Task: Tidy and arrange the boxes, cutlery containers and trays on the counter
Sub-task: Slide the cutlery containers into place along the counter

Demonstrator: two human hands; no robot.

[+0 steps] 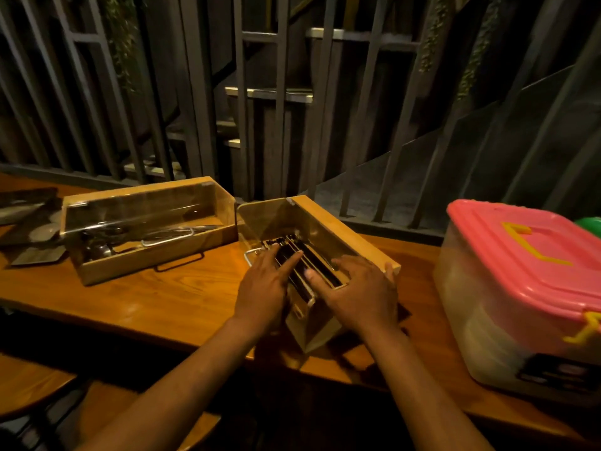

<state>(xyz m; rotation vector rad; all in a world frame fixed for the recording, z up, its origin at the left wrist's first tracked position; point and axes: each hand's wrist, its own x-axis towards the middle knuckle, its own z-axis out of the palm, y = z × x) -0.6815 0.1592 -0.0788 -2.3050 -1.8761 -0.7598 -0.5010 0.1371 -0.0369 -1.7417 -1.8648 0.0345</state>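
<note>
Both my hands are down in the nearer wooden cutlery box with a clear hinged lid [320,255], which sits skewed on the orange-brown wooden desk [156,297], one corner pointing back at me and hanging near the front edge. My left hand [263,288] lies flat with fingers spread on the dark-handled cutlery [305,258] packed in rows inside; it presses rather than grips. My right hand [361,288] rests open across the box's right side, fingertips on the cutlery and the outer fingers curled over the wooden wall, steadying it but not clenched.

I judge the tidying to be only partly done. This box needs its contents levelled, its lid shut and its body squared to the desk edge. Just to its left, almost touching at the back corner, a second wooden box with a clear lid [149,229] also sits at an angle; it holds a loose jumble of metal utensils, too dim to sort by kind, and a wire handle lies at its front. Beyond it, at the far left, dark flat trays [29,219] lie overlapped and crooked. At my right stands a translucent plastic tub with a pink lid and yellow clasps [527,288], closed, its contents blurred.
</note>
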